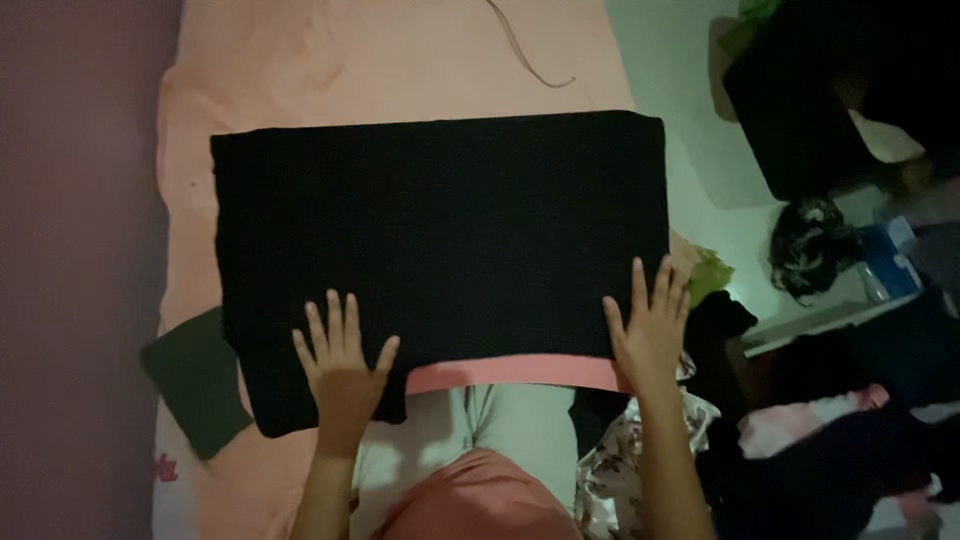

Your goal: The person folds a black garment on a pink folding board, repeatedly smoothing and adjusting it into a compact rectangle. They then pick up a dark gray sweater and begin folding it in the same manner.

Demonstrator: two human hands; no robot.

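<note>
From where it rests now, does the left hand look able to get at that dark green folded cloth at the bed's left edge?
Probably yes. The left hand lies flat on the black garment, and the dark green cloth lies close beside it to the left, partly tucked under the garment's corner. Nothing stands between them.

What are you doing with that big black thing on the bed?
A person is pressing both hands flat on a folded black cloth spread across a pink bedsheet. The left hand rests on the cloth's near left part, and the right hand on its near right corner. A dark green cloth lies at the left, and a heap of clothes sits beside the bed.
</note>
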